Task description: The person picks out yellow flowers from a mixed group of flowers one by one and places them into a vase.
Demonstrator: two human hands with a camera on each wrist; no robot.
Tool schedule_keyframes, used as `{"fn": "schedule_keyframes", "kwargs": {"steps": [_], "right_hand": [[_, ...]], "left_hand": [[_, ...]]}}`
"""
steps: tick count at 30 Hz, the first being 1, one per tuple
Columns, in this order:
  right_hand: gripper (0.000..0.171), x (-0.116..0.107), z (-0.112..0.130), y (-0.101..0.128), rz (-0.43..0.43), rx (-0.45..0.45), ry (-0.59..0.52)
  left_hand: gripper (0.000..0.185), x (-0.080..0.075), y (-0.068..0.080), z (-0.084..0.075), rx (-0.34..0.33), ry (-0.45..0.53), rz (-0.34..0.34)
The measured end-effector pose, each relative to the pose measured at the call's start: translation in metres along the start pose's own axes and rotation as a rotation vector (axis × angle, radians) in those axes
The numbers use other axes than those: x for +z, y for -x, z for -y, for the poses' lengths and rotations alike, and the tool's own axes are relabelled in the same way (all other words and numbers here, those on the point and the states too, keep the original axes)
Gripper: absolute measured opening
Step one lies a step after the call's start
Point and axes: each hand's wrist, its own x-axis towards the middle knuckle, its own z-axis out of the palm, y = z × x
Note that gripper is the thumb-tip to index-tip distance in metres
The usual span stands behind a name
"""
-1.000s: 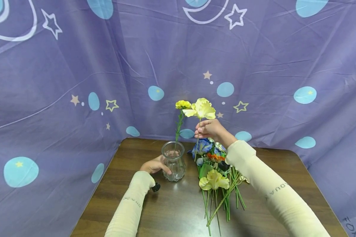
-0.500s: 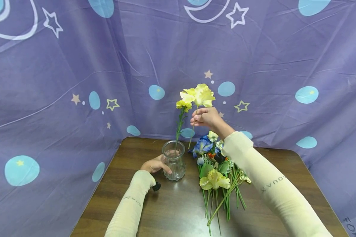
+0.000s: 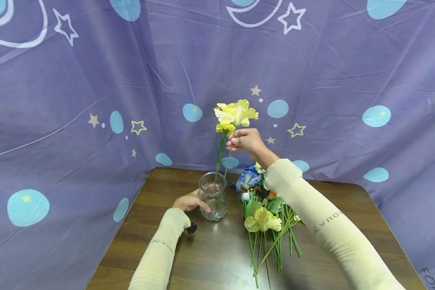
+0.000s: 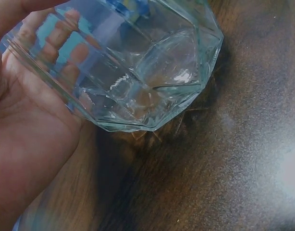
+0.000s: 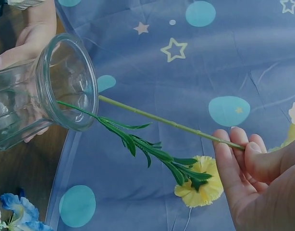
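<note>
On the table: clear ribbed glass vase (image 3: pixel 212 196), upright at 11 o'clock from the flower heap (image 3: pixel 264 209).
Inside it: small yellow carnation (image 3: pixel 224 127) (stem leaning).
Left hand (image 3: pixel 189 201): fingers curled round the vase.
Right hand (image 3: pixel 246 141): pinches the pale yellow ruffled flower (image 3: pixel 235 113), stem tip at the vase mouth.
Writing: sleeve (image 3: pixel 328 229) lettering, roughly "AQUA X".

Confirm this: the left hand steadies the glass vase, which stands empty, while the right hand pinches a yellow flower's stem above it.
Not empty: the glass vase already holds a yellow carnation, as the head view shows. Otherwise correct: the left hand steadies it and the right hand pinches the yellow flower.
</note>
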Motion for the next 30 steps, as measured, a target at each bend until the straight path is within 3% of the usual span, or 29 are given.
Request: {"fn": "schedule_keyframes", "kwargs": {"steps": [4, 10, 30], "right_hand": [[0.021, 0.006, 0.000, 0.000, -0.001, -0.015, 0.004], [0.016, 0.013, -0.003, -0.001, -0.008, -0.020, 0.013], [0.019, 0.043, -0.022, -0.003, 0.028, -0.038, 0.022]], "left_hand": [[0.104, 0.000, 0.000, -0.001, -0.010, -0.004, -0.010], [0.103, 0.002, 0.001, -0.003, -0.047, -0.008, -0.037], [0.104, 0.003, 0.001, -0.004, -0.049, -0.002, -0.043]]}}
